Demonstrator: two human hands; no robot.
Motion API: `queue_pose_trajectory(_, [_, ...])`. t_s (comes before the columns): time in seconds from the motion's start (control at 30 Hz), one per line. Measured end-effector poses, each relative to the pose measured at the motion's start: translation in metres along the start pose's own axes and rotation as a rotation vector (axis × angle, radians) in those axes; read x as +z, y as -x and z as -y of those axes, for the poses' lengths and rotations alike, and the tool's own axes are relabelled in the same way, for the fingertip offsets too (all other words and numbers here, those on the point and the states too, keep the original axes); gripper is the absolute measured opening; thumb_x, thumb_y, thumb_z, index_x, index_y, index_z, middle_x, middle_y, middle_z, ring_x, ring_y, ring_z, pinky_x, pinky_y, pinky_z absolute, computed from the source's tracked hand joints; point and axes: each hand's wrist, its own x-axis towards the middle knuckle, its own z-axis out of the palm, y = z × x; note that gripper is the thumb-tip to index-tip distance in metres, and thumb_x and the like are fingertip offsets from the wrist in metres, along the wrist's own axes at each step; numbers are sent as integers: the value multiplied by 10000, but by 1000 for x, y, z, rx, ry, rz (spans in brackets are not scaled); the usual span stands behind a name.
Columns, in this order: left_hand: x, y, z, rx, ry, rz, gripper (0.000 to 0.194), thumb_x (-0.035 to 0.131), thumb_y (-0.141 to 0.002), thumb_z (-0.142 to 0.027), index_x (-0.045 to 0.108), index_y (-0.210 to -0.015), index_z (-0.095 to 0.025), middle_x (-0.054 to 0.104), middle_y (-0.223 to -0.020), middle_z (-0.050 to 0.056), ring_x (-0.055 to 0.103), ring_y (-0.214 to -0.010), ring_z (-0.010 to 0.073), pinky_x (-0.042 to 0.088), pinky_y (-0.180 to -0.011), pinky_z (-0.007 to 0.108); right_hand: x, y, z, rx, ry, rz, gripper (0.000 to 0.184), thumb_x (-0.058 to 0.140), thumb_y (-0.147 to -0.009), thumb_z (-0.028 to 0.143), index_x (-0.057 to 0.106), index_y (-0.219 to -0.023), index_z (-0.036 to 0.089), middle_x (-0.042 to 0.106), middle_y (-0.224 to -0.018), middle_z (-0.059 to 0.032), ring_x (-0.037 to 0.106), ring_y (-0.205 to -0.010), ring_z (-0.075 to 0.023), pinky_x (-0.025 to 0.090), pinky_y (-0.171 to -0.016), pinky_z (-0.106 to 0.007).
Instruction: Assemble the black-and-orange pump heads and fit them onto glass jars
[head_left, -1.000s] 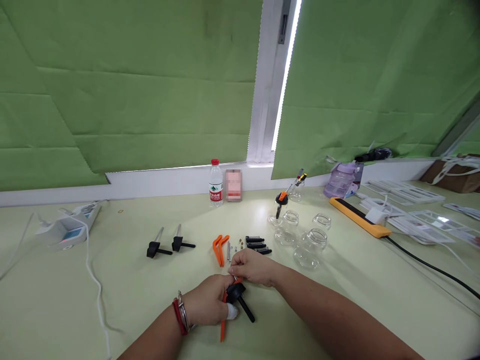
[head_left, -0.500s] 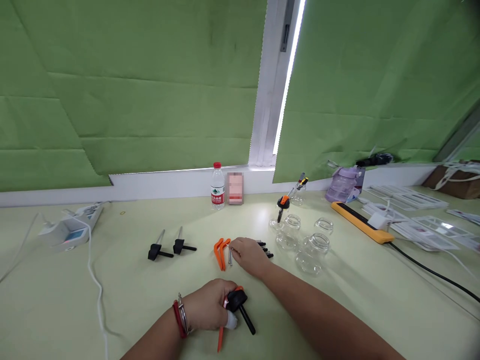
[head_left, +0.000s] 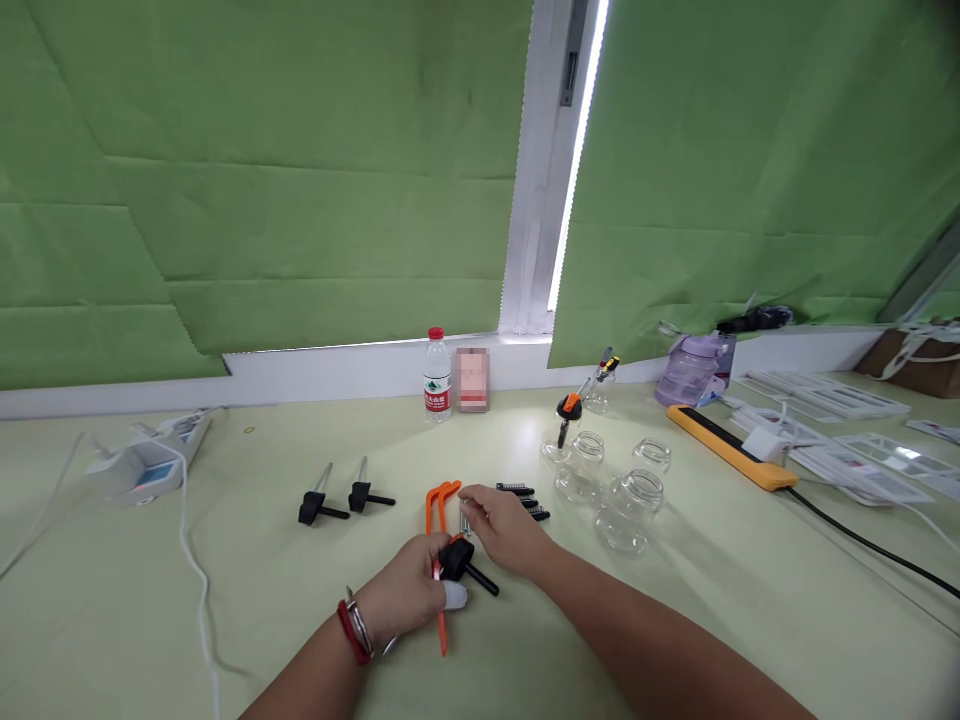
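My left hand (head_left: 409, 590), closed, grips a black stopper (head_left: 455, 560) with a black side handle, together with an orange lever (head_left: 442, 632) pointing toward me. A white wrap covers one of its fingertips. Just beyond it, my right hand (head_left: 506, 525) is closed in a pinch at a thin metal pin (head_left: 466, 521); the exact contact is partly hidden by the fingers. Two orange levers (head_left: 437, 505) lie left of the right fingertips. Beside the right hand's far side are several black rods with springs (head_left: 517, 490), partly covered by it.
Two black stoppers with metal tubes (head_left: 313, 508) lie at left. Clear glass jars (head_left: 630, 520) and an assembled orange-and-black top (head_left: 570, 407) stand at right. Behind are a water bottle (head_left: 437, 380) and a purple jug (head_left: 686, 370). Power strips (head_left: 727, 450) and white cables (head_left: 196, 570) flank the area.
My left hand has moved up and away from me with the black stopper and orange lever, closer to my right hand. The right hand has shifted slightly nearer to me.
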Motion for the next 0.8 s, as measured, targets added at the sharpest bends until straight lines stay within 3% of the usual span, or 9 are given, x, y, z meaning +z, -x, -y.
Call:
queue_pose_trajectory(0.07, [1,-2,0,68,43,-33,133,602,-645,-182,497,-725,-170,437,-642,-44,430,-603,106,365,-572,230,-2,11,4,118,-239,112,338,436,-901,376,500,-1185,203,614,-841,-35,591,-677,-144,443,-617,-255])
queue_pose_trajectory(0.17, [3,-3,-1,129,63,-37,156,627,-644,-179,522,-759,-164,470,-679,-30,441,-638,117,377,-607,236,0,23,5,252,-490,222,360,551,-818,370,498,-1140,217,572,-801,-5,560,-557,-116,421,-493,-228])
queue_pose_trajectory(0.3, [1,-2,-5,167,72,-107,184,649,-688,-250,563,-824,-160,480,-708,-32,425,-643,111,370,-618,229,-11,24,6,328,-631,3,250,573,-764,299,516,-986,198,527,-730,21,503,-520,-95,387,-449,-208])
queue_pose_trajectory(0.4, [-8,-4,-2,121,52,-309,266,578,-764,-409,580,-883,-171,451,-657,-47,381,-581,107,341,-581,232,-30,21,6,327,-674,-244,286,580,-754,316,505,-997,184,541,-764,8,494,-564,-93,383,-477,-208])
queue_pose_trajectory(0.47, [-18,-9,6,80,21,-473,315,506,-799,-478,576,-834,-173,424,-623,-51,351,-558,108,315,-560,234,-42,20,3,338,-699,-323,313,593,-746,340,508,-1000,179,548,-779,3,493,-578,-95,383,-490,-215])
queue_pose_trajectory(0.57, [-33,-19,23,-5,-77,-702,352,508,-776,-523,534,-713,-177,365,-571,-61,334,-545,114,284,-541,235,-49,21,-4,367,-723,-324,320,615,-728,343,522,-983,172,565,-796,-3,504,-601,-100,393,-521,-227])
queue_pose_trajectory(0.63, [-39,-24,33,-40,-136,-783,373,498,-769,-539,497,-650,-185,370,-553,-58,352,-534,122,288,-529,241,-48,22,-9,366,-737,-302,309,624,-723,333,533,-968,168,582,-814,-13,524,-654,-114,411,-564,-238])
queue_pose_trajectory(0.7, [-41,-28,39,-36,-188,-805,357,520,-748,-532,541,-698,-180,452,-573,-37,417,-547,143,327,-541,254,-44,22,-12,353,-747,-285,306,636,-718,323,542,-962,164,599,-845,-26,538,-714,-128,427,-616,-252])
queue_pose_trajectory(0.8, [-38,-33,42,-30,-264,-816,438,582,-696,-501,608,-945,-141,587,-690,21,528,-624,191,398,-605,288,-41,23,-13,346,-755,-255,299,639,-723,309,548,-968,164,610,-874,-36,545,-768,-140,433,-667,-268])
